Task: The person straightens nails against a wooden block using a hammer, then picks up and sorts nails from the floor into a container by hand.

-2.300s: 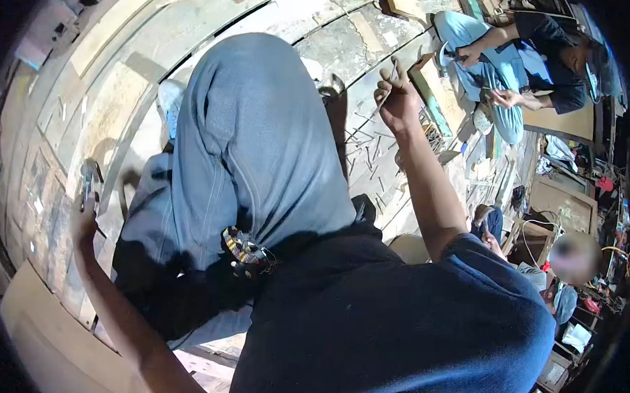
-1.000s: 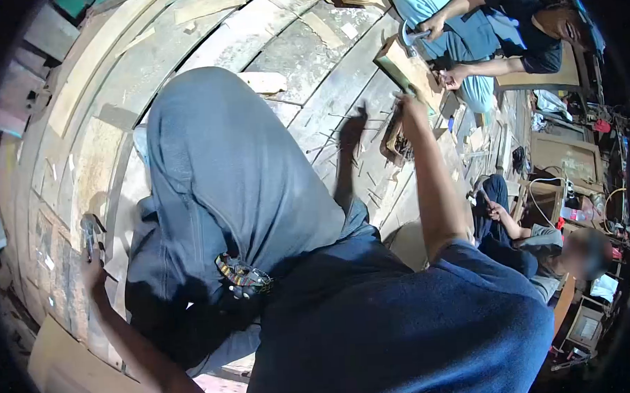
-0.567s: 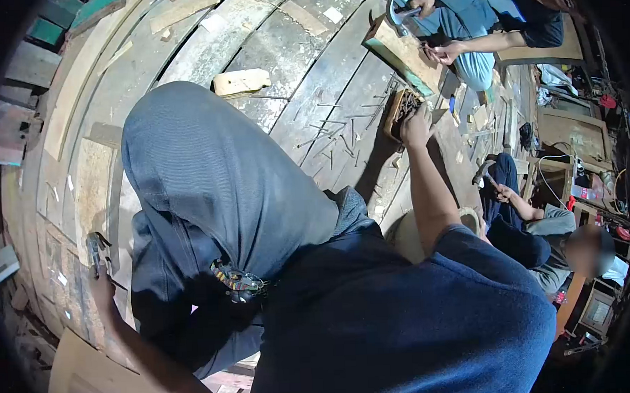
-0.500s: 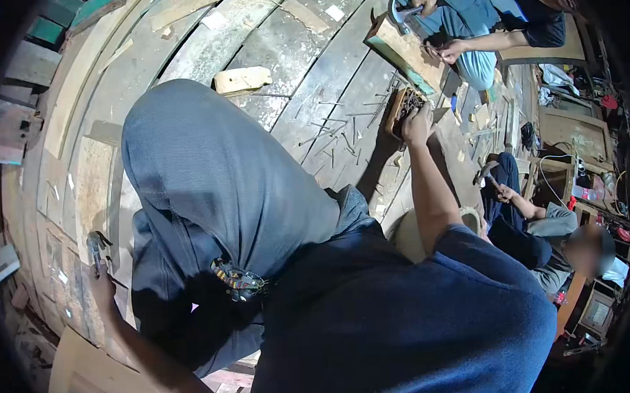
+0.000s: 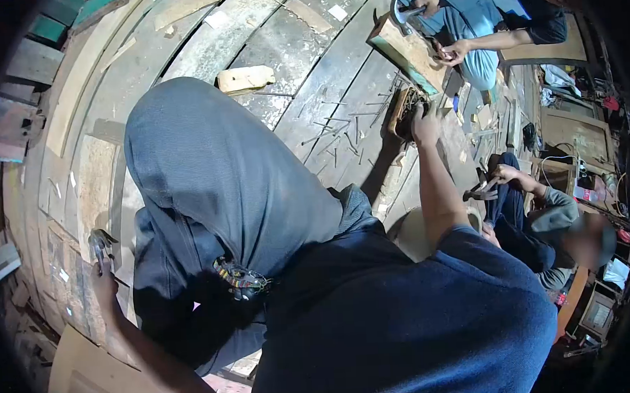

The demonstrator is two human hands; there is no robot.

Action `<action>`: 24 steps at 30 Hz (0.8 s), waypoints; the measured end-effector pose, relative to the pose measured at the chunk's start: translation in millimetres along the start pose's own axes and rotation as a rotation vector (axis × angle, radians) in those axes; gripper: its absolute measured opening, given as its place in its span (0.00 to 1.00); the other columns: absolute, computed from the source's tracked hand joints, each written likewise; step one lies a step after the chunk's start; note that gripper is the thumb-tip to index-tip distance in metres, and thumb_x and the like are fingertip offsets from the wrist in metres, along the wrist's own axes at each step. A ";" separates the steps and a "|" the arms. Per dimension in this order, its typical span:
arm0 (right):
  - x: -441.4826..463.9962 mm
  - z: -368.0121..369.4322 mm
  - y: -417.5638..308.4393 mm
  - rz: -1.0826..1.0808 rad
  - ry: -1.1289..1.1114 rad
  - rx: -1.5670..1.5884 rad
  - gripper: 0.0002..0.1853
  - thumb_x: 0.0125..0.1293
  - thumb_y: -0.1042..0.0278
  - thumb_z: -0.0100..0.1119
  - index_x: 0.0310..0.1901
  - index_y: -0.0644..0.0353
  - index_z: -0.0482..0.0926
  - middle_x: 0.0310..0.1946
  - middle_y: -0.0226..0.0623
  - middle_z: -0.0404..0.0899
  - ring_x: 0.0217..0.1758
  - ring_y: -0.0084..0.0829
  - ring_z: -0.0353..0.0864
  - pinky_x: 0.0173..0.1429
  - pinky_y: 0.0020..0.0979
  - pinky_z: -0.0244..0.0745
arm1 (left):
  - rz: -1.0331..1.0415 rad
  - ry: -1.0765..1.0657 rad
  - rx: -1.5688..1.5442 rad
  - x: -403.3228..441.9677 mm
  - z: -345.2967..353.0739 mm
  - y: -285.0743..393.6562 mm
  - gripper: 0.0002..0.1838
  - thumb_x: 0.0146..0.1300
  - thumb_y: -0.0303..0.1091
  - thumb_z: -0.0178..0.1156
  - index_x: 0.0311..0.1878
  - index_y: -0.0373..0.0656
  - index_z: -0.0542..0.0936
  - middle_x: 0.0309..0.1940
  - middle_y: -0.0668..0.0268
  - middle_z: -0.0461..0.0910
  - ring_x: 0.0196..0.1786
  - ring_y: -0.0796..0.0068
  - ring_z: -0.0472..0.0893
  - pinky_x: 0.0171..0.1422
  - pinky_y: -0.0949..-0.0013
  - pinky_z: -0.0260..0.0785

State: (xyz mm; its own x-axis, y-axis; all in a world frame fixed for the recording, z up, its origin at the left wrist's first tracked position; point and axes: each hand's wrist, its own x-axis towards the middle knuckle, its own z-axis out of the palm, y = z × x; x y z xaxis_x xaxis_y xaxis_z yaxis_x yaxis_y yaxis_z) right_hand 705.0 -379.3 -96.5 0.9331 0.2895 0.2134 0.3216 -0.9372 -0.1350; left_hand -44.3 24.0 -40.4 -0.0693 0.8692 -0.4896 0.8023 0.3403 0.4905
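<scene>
My left hand (image 5: 103, 281) is closed around the handle of a claw hammer (image 5: 101, 241), its metal head upward, beside a pale board (image 5: 95, 179). At the right, my right hand (image 5: 426, 126) is at the edge of a small wooden box of nails (image 5: 398, 113). Its fingers look apart over the nails, and their tips are partly hidden. Loose nails (image 5: 334, 129) lie scattered on the planks left of the box. My raised knee (image 5: 207, 138) is between my two hands.
Beyond the box, a co-worker's hand (image 5: 429, 0) holds a hammer over a wooden block (image 5: 410, 52); their other hand (image 5: 456, 51) is near it. Another person (image 5: 526, 208) sits at the right with a hammer. A pale wood piece (image 5: 245, 79) lies past my knee.
My right hand has come down from a raised position to the nail box, and its fingers have parted slightly. My left hand keeps the hammer. The seated person's hammer has moved lower.
</scene>
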 end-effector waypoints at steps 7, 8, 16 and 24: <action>-13.5 16.6 -7.2 -0.083 -0.017 0.081 0.39 0.63 0.47 0.51 0.68 0.63 0.52 0.63 0.69 0.55 0.66 0.62 0.57 0.68 0.47 0.55 | 0.044 -0.053 -0.013 6.6 -0.9 -8.8 0.16 0.66 0.46 0.55 0.31 0.43 0.72 0.13 0.75 0.61 0.12 0.86 0.59 0.16 0.76 0.47; -12.9 16.1 -10.1 -0.058 -0.022 0.053 0.39 0.64 0.47 0.51 0.68 0.63 0.52 0.63 0.68 0.55 0.66 0.62 0.56 0.68 0.46 0.56 | 0.043 -0.051 -0.013 1.7 0.0 -0.7 0.16 0.66 0.46 0.55 0.31 0.43 0.72 0.13 0.75 0.61 0.12 0.86 0.59 0.16 0.76 0.47; 2.9 25.6 9.9 -0.139 -0.136 0.037 0.41 0.64 0.46 0.51 0.69 0.65 0.48 0.64 0.69 0.51 0.66 0.63 0.56 0.69 0.47 0.54 | 0.002 -0.170 -0.062 12.2 -3.9 -14.9 0.16 0.65 0.45 0.53 0.42 0.41 0.79 0.13 0.76 0.61 0.13 0.86 0.59 0.17 0.76 0.48; 10.6 0.0 6.3 -0.183 0.030 0.283 0.32 0.68 0.55 0.45 0.64 0.73 0.56 0.65 0.68 0.52 0.69 0.60 0.52 0.71 0.43 0.49 | 0.114 -0.093 0.022 30.4 -2.0 -42.7 0.19 0.64 0.47 0.55 0.40 0.39 0.80 0.14 0.75 0.63 0.16 0.85 0.61 0.20 0.75 0.50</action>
State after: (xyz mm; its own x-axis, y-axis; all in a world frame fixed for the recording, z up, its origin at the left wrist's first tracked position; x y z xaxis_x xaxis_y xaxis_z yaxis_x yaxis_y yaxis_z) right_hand 716.9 -382.1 -95.1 0.8519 0.4384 0.2866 0.5194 -0.7779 -0.3537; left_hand -81.9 36.6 -74.8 0.0774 0.8643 -0.4969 0.8148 0.2324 0.5311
